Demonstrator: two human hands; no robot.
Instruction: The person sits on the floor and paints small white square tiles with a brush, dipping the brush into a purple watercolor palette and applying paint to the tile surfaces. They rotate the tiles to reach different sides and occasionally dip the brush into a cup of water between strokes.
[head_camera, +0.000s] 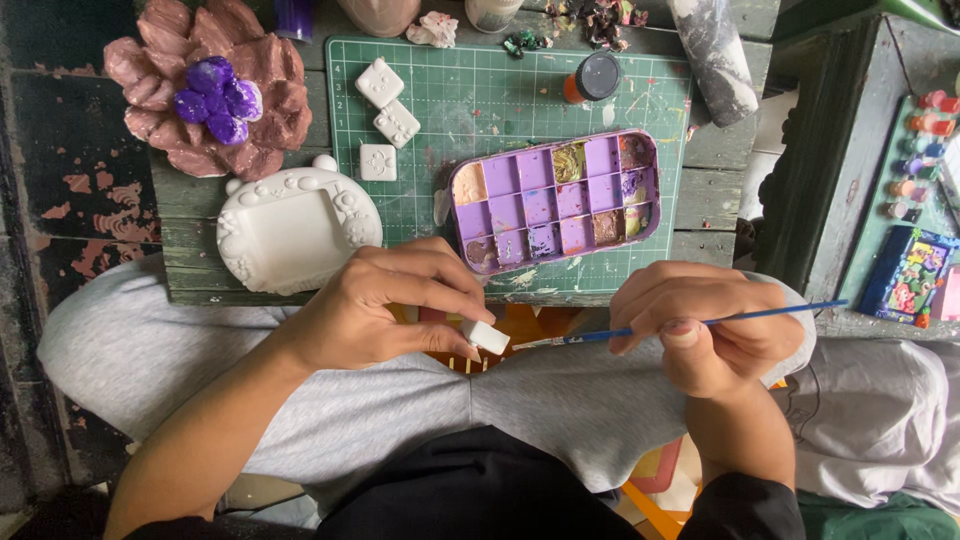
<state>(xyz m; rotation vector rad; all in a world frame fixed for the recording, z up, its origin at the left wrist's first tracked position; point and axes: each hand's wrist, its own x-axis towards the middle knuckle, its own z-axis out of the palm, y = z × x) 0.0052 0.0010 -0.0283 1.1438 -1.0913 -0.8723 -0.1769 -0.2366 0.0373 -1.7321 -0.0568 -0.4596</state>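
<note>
Over the lap, from the head view, the left hand (385, 305) pinches a small white block (486, 336) between thumb and fingertips. At three o'clock from it, the right hand (705, 320) is closed around a blue paintbrush (690, 325), its tip just beside the block. At twelve o'clock lies a purple paint palette (555, 200) on a green cutting mat (450, 90).

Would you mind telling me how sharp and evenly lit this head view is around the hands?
Head view: soft, even daylight, no harsh glare; left hand holding the small white piece and right hand with the blue paintbrush are sharp; faint shadows under the purple palette; edges bow slightly from wide-angle distortion.
</note>
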